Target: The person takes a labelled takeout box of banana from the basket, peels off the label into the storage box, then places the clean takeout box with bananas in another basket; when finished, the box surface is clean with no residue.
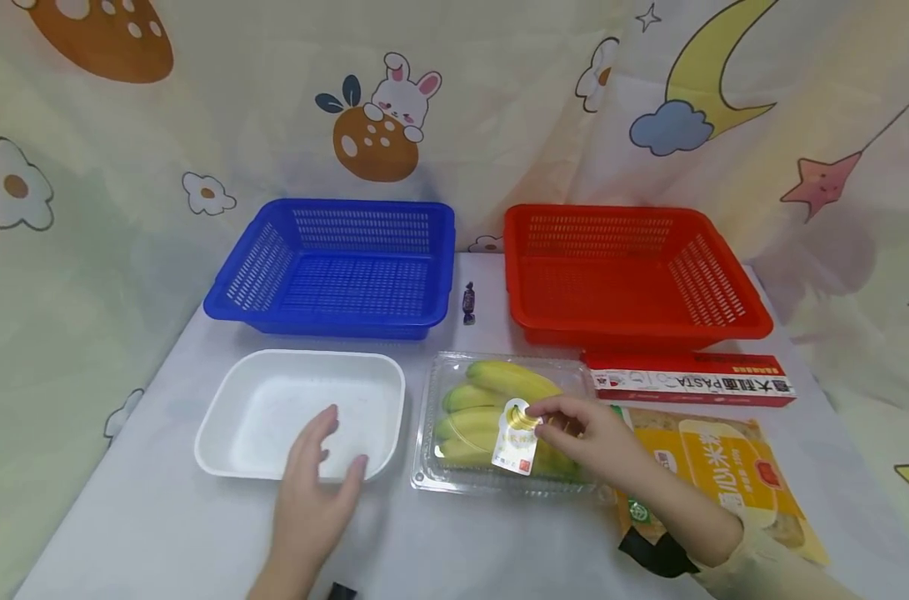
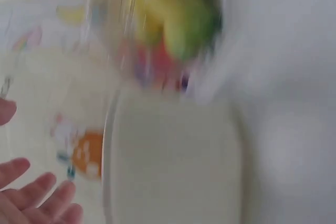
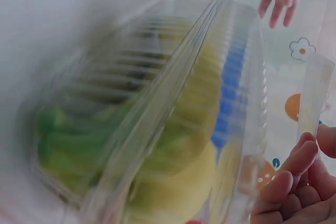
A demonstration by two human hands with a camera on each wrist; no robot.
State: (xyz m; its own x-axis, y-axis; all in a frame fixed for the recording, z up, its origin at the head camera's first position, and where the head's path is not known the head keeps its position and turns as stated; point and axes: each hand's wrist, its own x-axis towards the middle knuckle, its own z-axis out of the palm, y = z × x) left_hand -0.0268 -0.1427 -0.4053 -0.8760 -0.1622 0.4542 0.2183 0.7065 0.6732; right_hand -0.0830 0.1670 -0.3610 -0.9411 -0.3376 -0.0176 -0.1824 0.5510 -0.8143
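My right hand (image 1: 592,433) pinches a white label (image 1: 516,450) with a banana picture between thumb and fingers. In the right wrist view the label (image 3: 316,95) stands up from the fingertips, apart from the clear lid. Beneath it is a clear plastic box (image 1: 454,482) of bananas (image 1: 469,418), which looks closed. My left hand (image 1: 315,492) hovers at the near edge of a white tray (image 1: 229,400), fingers spread and holding nothing. The left wrist view shows the loose fingers (image 2: 38,195) beside the tray (image 2: 173,161).
A blue basket (image 1: 327,321) and a red basket (image 1: 611,325) stand at the back, with a small wrapped candy (image 1: 468,303) between them. On the right lie a pasta box (image 1: 694,380) and a yellow food packet (image 1: 724,467). A patterned curtain (image 1: 499,108) hangs behind.
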